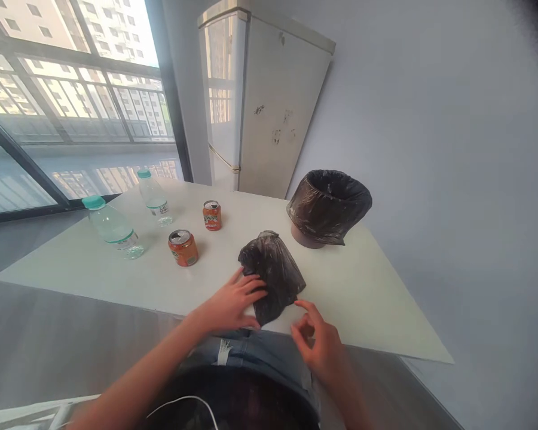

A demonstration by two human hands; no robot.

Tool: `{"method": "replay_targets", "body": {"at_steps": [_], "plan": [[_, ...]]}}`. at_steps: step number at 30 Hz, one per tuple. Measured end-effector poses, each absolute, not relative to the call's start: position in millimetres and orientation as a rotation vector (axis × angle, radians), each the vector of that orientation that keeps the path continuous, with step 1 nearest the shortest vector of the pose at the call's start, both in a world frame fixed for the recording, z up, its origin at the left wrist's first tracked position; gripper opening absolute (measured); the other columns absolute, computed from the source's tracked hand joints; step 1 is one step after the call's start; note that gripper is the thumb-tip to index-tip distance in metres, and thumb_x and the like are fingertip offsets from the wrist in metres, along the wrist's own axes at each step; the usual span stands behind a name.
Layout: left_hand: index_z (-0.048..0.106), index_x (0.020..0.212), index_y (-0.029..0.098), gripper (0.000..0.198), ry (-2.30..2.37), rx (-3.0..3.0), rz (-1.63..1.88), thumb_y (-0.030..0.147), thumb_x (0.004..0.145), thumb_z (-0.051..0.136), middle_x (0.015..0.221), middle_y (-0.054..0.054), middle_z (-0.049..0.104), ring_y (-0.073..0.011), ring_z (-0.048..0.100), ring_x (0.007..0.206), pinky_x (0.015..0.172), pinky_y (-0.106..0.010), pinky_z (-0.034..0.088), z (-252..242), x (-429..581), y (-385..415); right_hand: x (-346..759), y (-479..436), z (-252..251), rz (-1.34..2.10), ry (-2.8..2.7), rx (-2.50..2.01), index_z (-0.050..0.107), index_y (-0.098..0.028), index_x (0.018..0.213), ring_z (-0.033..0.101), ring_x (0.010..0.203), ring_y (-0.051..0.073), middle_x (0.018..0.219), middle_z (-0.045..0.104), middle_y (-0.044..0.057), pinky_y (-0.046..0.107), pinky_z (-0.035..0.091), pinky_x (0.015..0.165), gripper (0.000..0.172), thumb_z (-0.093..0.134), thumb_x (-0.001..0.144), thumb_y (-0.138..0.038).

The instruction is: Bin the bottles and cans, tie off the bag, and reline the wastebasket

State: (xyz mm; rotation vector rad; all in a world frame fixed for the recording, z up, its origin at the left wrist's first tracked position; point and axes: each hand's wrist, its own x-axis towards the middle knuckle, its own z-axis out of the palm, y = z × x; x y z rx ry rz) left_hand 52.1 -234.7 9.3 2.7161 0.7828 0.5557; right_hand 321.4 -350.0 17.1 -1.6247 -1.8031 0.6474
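A crumpled black plastic bag (275,272) lies near the front edge of the white table. My left hand (235,301) rests with spread fingers on the bag's left side. At the bag's lower right corner is my right hand (316,340), its thumb and index finger apart and nothing visible between them. Behind and to the right stands a bin (305,237) lined with another black bag (318,209) folded over its rim. An orange can (186,251) and a second can (212,216) stand upright, left of the loose bag.
Two clear bottles with green caps, one nearer (116,230) and one farther (155,197), stand on the left of the table (354,298). A fridge (273,107) is behind the table, beside a large window. A white cable crosses my lap.
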Motion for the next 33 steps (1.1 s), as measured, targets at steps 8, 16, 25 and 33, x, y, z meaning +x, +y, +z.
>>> {"method": "replay_targets", "body": {"at_steps": [8,16,25,33], "plan": [[0.065,0.121,0.027,0.054,0.794,2.594,0.566,-0.001,0.077,0.049,0.129,-0.005,0.073,-0.0232,0.061,0.137,0.13,-0.049,0.027,-8.3,47.0,-278.9,350.5,-330.7,20.8,0.258,-2.554,-1.324,0.038,-0.037,0.162,0.03,0.158,0.039,0.166,0.043,0.007,0.072,0.028,0.125,0.097,0.073,0.076,-0.011],[0.066,0.107,0.024,0.023,1.243,2.046,0.756,0.019,0.096,0.046,0.081,-0.002,0.071,-0.0209,0.067,0.075,0.07,-0.031,0.048,9.1,57.0,-253.5,311.8,-296.0,-11.1,0.485,-1.897,-1.42,0.069,-0.022,0.13,0.073,0.116,0.028,0.122,0.077,0.01,0.047,0.056,0.106,0.038,0.05,0.097,-0.025],[0.068,0.115,0.021,0.02,1.681,1.963,0.768,0.026,0.097,0.063,0.099,-0.009,0.077,-0.0267,0.069,0.093,0.083,-0.036,0.05,3.2,94.0,-197.6,290.0,-241.7,-13.6,0.378,-1.499,-1.72,0.067,-0.016,0.118,0.072,0.096,0.03,0.109,0.076,0.015,0.046,0.057,0.092,0.034,0.054,0.091,-0.031],[0.051,0.152,0.02,0.047,1.297,2.631,0.846,0.034,0.109,0.04,0.166,-0.011,0.045,-0.03,0.038,0.155,0.125,-0.051,0.034,7.1,100.7,-212.7,287.7,-252.5,-0.3,-0.122,-1.722,-1.378,0.059,-0.018,0.137,0.053,0.138,0.03,0.146,0.058,0.017,0.054,0.041,0.118,0.04,0.05,0.098,-0.025]]}}
